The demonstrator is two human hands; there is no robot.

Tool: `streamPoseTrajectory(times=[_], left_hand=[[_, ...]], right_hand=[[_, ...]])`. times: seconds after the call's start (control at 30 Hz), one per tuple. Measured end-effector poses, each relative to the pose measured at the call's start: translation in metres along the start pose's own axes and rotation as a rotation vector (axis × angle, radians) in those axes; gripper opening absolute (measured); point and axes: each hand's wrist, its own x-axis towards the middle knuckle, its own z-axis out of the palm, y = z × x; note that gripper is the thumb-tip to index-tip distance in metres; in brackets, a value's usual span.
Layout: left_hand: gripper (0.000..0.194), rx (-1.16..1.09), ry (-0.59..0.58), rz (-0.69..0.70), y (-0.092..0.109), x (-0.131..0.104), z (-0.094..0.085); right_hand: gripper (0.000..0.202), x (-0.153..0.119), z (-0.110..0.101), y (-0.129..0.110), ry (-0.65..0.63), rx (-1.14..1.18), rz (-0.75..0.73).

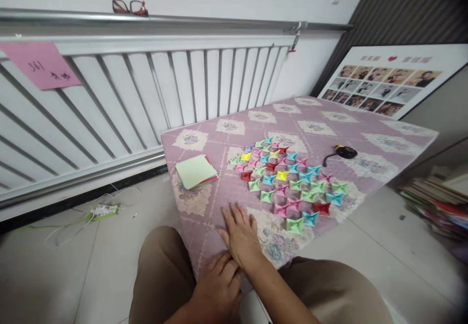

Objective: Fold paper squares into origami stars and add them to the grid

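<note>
My right hand [240, 233] lies palm down and open on the pink floral tablecloth [226, 153], its fingers spread. Beside its wrist, my left hand [218, 282] rests at the near table edge, knuckles up and fingers loosely bent; I see nothing in it, though its underside is hidden. Beyond my right hand are rows of small folded paper stars [281, 176] in green, blue, pink, red and yellow. To their left sits a stack of square paper sheets [195, 171], pale green on top with red and white edges showing.
A black and yellow object with a short cord [345, 151] lies on the table's right. A white radiator [219, 80] runs behind, with eyeglasses [129, 7] on its pipe. A power strip [104, 211] lies on the floor; a photo board [395, 82] leans at back right.
</note>
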Motion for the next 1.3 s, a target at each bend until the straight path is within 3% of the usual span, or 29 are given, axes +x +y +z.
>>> streamPoseTrajectory(times=[0.1,0.23,0.43,0.5,0.67,0.8,1.0,1.13,1.3], left_hand=[[0.033,-0.01,0.015,-0.001,0.001,0.002,-0.003],[0.038,-0.035,-0.027,0.007,0.0,0.002,-0.007],[0.045,-0.057,-0.176,-0.029,0.002,0.002,-0.015],[0.044,-0.072,-0.202,-0.047,0.003,0.003,-0.018],[0.041,-0.087,-0.167,-0.079,0.005,0.002,-0.019],[0.041,-0.074,-0.13,-0.069,0.005,-0.001,-0.017],[0.042,-0.054,-0.136,-0.053,0.005,-0.002,-0.018],[0.043,-0.051,-0.165,-0.057,0.006,-0.002,-0.02],[0.045,-0.057,-0.191,-0.064,0.006,-0.002,-0.022]], right_hand=[[0.045,0.003,0.008,0.002,-0.049,-0.013,0.023],[0.047,0.001,0.003,0.005,-0.041,-0.01,0.027],[0.05,-0.015,-0.007,0.015,0.096,-0.117,0.141],[0.046,-0.019,-0.005,0.02,0.089,-0.145,0.151],[0.043,-0.02,-0.007,0.027,0.063,-0.101,0.153],[0.044,-0.036,-0.009,0.026,0.191,-0.085,0.187],[0.035,-0.066,0.009,0.029,0.285,-0.087,0.148],[0.032,-0.076,0.007,0.033,0.367,-0.005,0.059],[0.026,-0.103,0.002,0.024,0.317,0.098,-0.103]])
